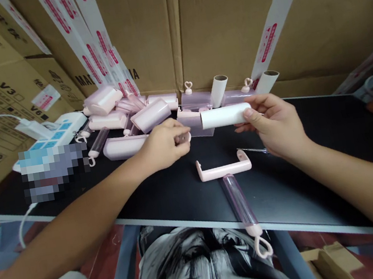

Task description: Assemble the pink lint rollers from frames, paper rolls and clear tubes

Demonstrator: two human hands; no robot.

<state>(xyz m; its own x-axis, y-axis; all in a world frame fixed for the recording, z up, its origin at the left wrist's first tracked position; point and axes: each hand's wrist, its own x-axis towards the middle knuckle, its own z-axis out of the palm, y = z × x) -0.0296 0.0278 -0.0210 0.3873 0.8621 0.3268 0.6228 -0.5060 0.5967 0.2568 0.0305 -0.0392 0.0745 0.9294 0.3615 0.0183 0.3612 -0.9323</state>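
Observation:
In the head view my right hand [277, 120] grips one end of a white sticky-paper roll [223, 116], held level above the table. My left hand [164, 146] is closed around a small pale piece [184, 137] that the fingers mostly hide; its kind I cannot make out. It is apart from the roll's open end. Below the hands lies a pink lint roller frame [225, 170] with a clear pink handle [240, 199]. Its heart-shaped loop [263, 246] sticks out over the table's front edge. A thin metal tool [252, 150] lies beside my right hand.
Pink roller covers [150, 115] and handles are piled behind my left hand. Two white rolls [219, 91] stand at the back among clear covers. A power strip [61, 131] with cables lies left on the black table [180, 192]. Cardboard boxes [217, 21] wall the back.

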